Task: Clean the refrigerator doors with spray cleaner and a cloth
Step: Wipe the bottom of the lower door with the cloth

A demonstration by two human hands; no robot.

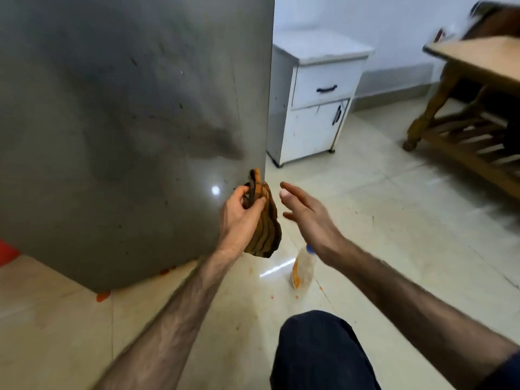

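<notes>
The grey refrigerator door [118,122] fills the left of the view, marked with dark specks and smears. My left hand [239,218] grips a bunched orange-brown striped cloth [266,220] by the door's lower right corner. My right hand [306,215] hovers just right of the cloth with straight fingers, holding nothing. On the floor below it stands a spray bottle [304,270] with an orange label and a blue-white top, partly hidden by my right wrist.
A white cabinet [315,102] with a drawer and a door stands right of the fridge. A wooden table [478,88] occupies the far right. My knee in dark trousers [320,350] is at the bottom. The tiled floor carries orange specks.
</notes>
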